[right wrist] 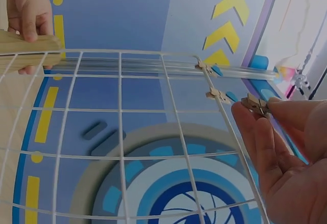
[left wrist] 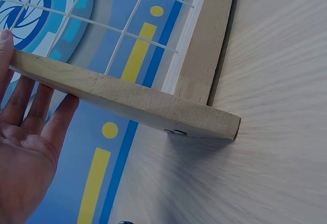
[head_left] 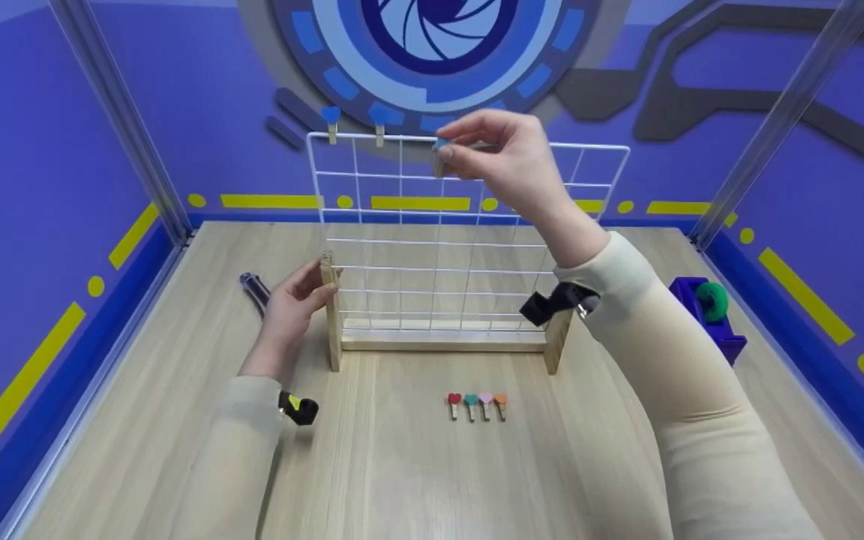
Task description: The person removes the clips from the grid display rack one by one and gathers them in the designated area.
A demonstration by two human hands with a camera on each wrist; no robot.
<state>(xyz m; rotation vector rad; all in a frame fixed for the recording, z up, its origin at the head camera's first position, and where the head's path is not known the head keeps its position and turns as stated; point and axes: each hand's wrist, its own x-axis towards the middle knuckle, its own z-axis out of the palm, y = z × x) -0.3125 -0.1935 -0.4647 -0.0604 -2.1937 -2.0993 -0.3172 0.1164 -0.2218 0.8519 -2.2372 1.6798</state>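
My right hand (head_left: 503, 157) pinches a small wooden clothespin (right wrist: 255, 104) with a blue top between thumb and fingertips, at the top wire of a white grid rack (head_left: 400, 175). Farther left along that wire sit two clothespins with blue hearts, one at the corner (head_left: 332, 129) and another (head_left: 379, 130) beside it. Low on the left, my left hand (head_left: 289, 319) grips the rack's wooden side post (left wrist: 122, 93), thumb on one face and fingers on the other. On the table before the rack lie red (head_left: 454, 405), teal (head_left: 471, 407), pink (head_left: 486, 406) and orange (head_left: 501, 406) heart clothespins in a row.
At the right stands a purple tape dispenser (head_left: 728, 345) with a green roll (head_left: 712, 302). A dark cylindrical object (head_left: 254, 291) lies left of the rack, partly behind my left hand. Blue walls and metal corner posts enclose the wooden table (head_left: 402, 480).
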